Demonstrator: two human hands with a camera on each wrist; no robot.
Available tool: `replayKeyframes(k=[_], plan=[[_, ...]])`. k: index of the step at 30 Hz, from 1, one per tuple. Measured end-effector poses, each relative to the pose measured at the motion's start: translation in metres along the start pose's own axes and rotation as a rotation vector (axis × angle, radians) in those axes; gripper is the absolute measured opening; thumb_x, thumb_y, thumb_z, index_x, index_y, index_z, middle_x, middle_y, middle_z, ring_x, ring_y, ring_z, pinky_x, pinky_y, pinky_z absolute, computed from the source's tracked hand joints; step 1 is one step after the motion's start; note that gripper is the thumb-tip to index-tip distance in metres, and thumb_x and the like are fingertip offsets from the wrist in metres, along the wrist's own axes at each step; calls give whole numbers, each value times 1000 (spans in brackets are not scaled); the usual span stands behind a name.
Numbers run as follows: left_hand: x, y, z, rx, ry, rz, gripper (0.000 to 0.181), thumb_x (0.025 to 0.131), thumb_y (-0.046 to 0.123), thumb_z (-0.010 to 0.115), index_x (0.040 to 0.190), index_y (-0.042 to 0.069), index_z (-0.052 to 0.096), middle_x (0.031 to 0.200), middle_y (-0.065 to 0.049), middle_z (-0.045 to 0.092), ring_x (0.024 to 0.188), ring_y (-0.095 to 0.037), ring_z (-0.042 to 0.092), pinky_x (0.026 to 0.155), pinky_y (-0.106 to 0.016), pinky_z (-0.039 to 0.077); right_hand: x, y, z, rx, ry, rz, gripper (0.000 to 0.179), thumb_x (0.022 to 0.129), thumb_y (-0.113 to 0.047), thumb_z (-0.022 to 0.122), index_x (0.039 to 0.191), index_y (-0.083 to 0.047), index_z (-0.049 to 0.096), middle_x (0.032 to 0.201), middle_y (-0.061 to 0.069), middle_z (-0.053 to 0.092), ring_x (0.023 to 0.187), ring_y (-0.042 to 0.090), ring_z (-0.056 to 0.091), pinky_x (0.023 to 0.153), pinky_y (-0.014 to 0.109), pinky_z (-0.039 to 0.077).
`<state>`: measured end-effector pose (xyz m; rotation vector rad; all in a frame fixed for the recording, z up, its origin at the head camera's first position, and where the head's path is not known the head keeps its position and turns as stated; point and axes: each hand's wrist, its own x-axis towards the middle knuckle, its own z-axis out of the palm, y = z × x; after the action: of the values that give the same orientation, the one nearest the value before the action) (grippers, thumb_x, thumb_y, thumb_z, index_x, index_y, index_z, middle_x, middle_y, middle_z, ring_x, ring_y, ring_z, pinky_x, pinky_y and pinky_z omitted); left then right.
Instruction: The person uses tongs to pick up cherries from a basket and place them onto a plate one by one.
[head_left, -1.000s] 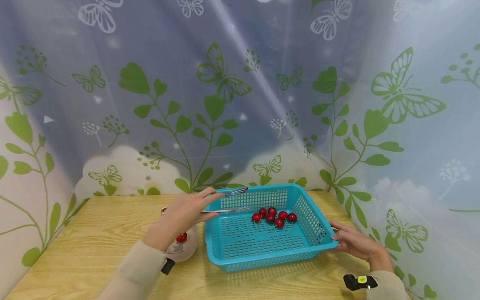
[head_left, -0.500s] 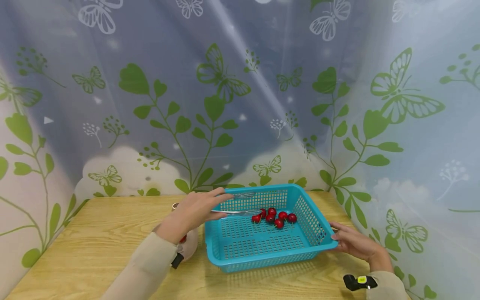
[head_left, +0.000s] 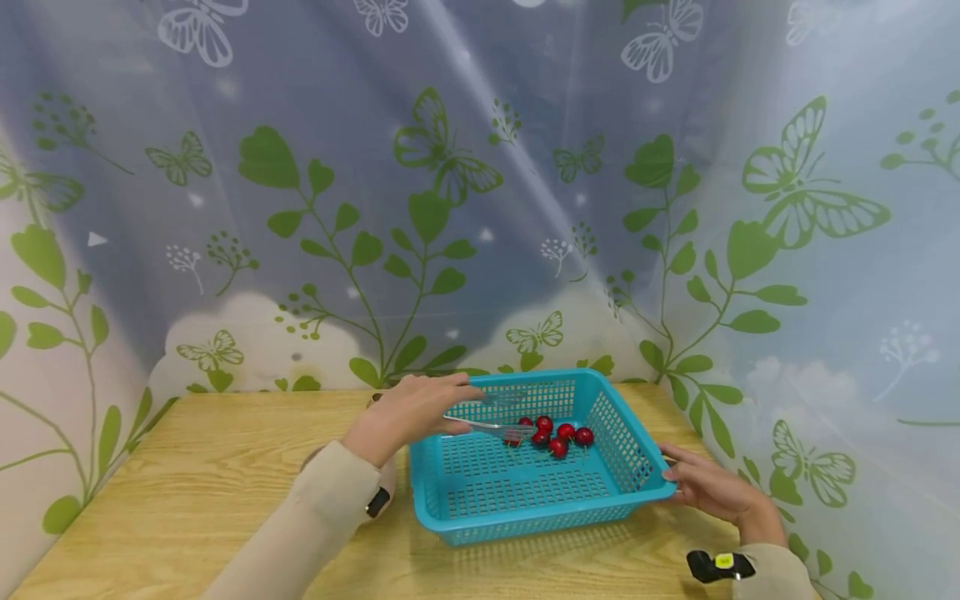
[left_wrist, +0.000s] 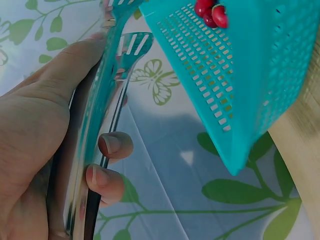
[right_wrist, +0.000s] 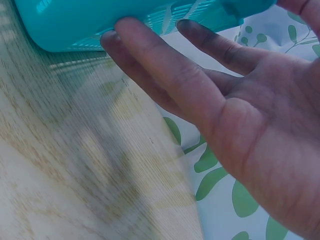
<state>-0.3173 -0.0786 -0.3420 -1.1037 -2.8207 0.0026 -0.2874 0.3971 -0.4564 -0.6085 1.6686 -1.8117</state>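
My left hand [head_left: 412, 411] holds metal tongs [left_wrist: 75, 195] with slotted ends, thumb on one arm and fingertips on the other. The tongs' arms stand apart over the blue basket [head_left: 525, 521], the lower end [head_left: 506, 430] in front of the leftmost cherry [head_left: 513, 437]. Several red cherries [head_left: 558, 447] with green stems lie together toward the back of the basket. At the basket's right front corner, my right hand [head_left: 712, 483] touches the rim. Its fingers [right_wrist: 170, 70] look straight against the outer wall in the right wrist view.
A pale plate [head_left: 387, 479] stands left of the basket, mostly hidden behind my left arm. The wooden table [head_left: 210, 467] extends to the left and front. A printed curtain [head_left: 525, 208] with leaves and butterflies closes off the back and sides.
My left hand has moved right with the tongs, bringing their lower end to the leftmost cherry. My arm now covers more of the plate. The right hand and basket have stayed put.
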Motion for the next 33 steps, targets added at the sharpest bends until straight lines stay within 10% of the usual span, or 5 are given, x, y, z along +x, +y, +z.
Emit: replayKeyframes(k=[12, 33], plan=[[25, 9, -3, -17, -94, -21, 50, 97, 46, 69, 144, 32, 60, 141, 5, 62, 116, -15, 67, 90, -35, 55, 0, 6, -3, 2, -1, -19, 65, 109, -5, 30, 162, 7, -5, 138, -4, 65, 118, 13, 70, 106, 39, 54], [54, 9, 14, -68, -245, -173, 47, 96, 39, 72, 141, 30, 64, 148, 7, 61, 134, -20, 60, 111, -46, 49, 1, 3, -2, -32, 22, 11, 77, 109, -8, 33, 151, 15, -27, 137, -8, 63, 118, 12, 69, 106, 39, 54]])
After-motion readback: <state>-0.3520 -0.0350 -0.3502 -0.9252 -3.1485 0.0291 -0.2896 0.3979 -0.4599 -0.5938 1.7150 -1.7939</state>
